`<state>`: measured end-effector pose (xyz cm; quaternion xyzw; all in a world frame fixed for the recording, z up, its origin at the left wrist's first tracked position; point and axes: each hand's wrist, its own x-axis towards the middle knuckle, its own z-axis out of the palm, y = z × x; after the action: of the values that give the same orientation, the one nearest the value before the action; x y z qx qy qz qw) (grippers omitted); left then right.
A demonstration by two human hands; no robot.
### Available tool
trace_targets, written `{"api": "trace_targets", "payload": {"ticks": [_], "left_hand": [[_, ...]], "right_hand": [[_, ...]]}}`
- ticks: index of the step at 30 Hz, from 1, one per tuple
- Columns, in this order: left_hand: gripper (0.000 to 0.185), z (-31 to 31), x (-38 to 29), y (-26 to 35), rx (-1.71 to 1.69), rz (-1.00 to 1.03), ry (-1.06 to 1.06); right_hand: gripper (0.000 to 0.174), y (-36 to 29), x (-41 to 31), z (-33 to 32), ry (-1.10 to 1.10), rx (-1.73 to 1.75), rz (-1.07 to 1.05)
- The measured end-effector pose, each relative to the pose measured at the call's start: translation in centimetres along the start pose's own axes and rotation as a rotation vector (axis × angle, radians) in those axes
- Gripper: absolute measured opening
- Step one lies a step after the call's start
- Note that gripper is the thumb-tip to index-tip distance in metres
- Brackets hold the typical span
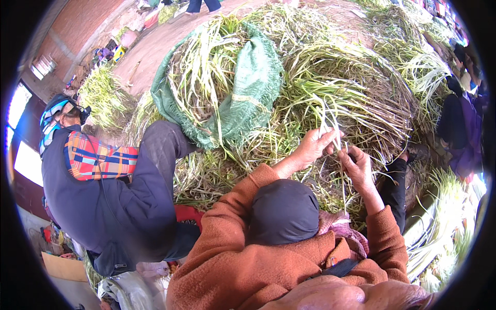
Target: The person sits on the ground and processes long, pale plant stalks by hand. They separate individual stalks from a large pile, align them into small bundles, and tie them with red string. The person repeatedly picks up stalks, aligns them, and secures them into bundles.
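Pale strands of a long-leaved plant stand up between my two hands. My left hand grips them between thumb and fingers. Just to its right and slightly lower, my right hand pinches a thin stalk that hangs down towards a pink checked cloth. Beyond my hands lies a large heap of green-leaved stalks, their brownish ends pointing right. An open green woven sack filled with similar leaves stands left of this heap. A dark, rounded cloth-covered form, perhaps my knee, is in front of my orange-brown coat.
A co-worker in dark clothes sits close on the left, one knee near the sack. More leafy bundles lie at the upper left and lower right. Other people are at the right edge. A brick wall rises at the upper left.
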<state>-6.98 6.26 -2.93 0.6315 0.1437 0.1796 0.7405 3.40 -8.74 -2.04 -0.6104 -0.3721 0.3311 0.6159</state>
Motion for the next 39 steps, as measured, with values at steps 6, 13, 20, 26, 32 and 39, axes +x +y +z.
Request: {"api": "trace_targets", "payload": {"ticks": [6, 13, 20, 26, 32, 39], "left_hand": [[0.025, 0.0, 0.1, 0.2, -0.072, 0.038, 0.066], [0.028, -0.5, 0.0, 0.1, -0.168, 0.017, 0.102], [0.031, -0.9, -0.2, 0.1, -0.183, -0.031, 0.12], [0.031, -3.0, -0.4, -0.2, -0.172, -0.044, 0.114], [0.043, -6.8, 0.0, -0.8, 1.116, -0.142, 0.107], [0.033, -1.1, 0.1, -1.1, 0.223, -0.065, -0.198]], "right_hand": [[0.016, 0.2, 0.2, 0.0, 0.091, 0.032, 0.051], [0.017, 1.4, 0.8, -0.8, 0.134, 0.076, 0.036], [0.019, 1.9, 0.9, -1.2, 0.136, 0.212, 0.086], [0.012, 2.1, 2.3, -3.9, 0.285, 0.508, 0.109], [0.01, 1.9, 2.6, -5.9, 0.277, 0.568, 0.175], [0.013, 1.1, 4.4, -2.4, 0.09, 0.496, 0.11]]}}
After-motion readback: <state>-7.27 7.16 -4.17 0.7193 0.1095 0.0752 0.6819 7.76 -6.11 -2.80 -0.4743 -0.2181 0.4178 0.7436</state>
